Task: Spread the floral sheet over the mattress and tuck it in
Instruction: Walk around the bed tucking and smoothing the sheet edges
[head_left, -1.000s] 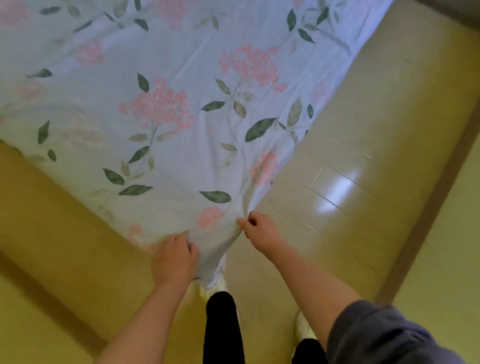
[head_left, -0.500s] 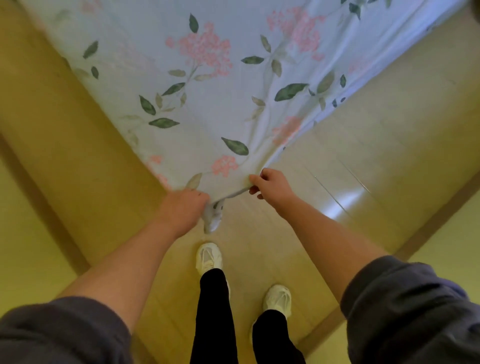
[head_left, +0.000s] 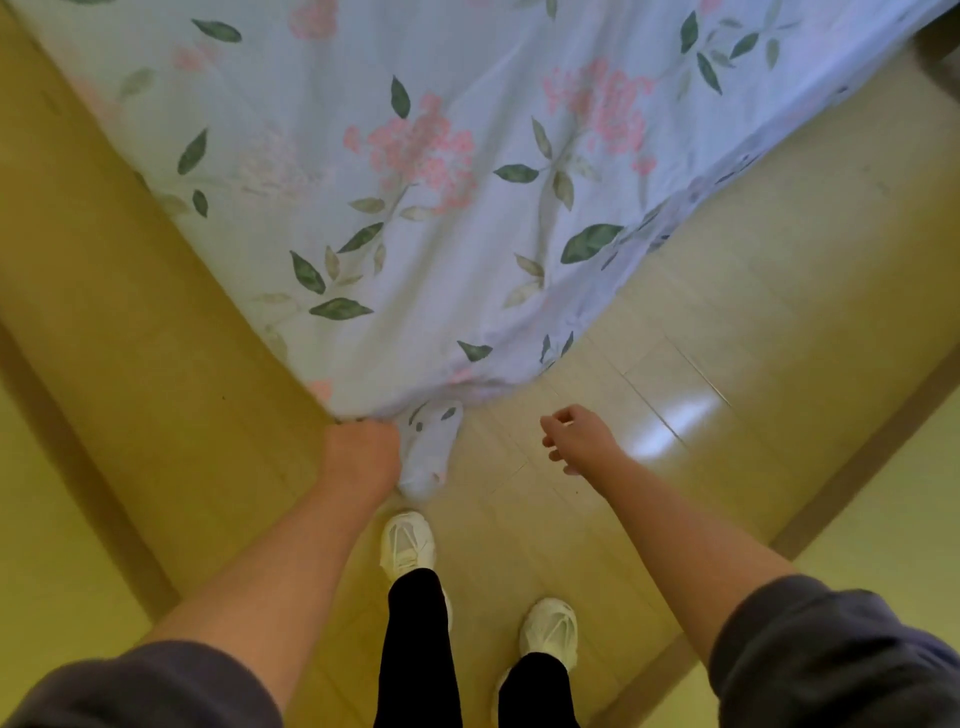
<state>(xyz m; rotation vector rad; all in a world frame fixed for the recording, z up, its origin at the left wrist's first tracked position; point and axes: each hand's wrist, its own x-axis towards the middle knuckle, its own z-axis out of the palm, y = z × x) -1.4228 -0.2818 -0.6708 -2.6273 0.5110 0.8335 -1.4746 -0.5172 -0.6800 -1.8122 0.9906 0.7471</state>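
1. My right hand (head_left: 576, 439) has let go of the floral sheet (head_left: 467, 208), whose edge it pinched half a second ago. I judge the pulling done and the tucking next.
2. My left hand (head_left: 361, 454) is curled tight round the sheet's corner, its tail dangling at 3 o'clock.
3. My right hand hangs loosely curled and empty over the floor (head_left: 727, 312).
4. The sheet spreads toward 12 o'clock, hiding the mattress.

Looks evenly and fairly brightly lit, with a yellow-green cast. Shows a white glare patch on the glossy floor (head_left: 685, 415) at right. Only faint, soft shadows. Smears the floral sheet (head_left: 467, 208) print slightly, blurs the sleeves (head_left: 130, 686) at the bottom corners, and bends straight lines near the edges.
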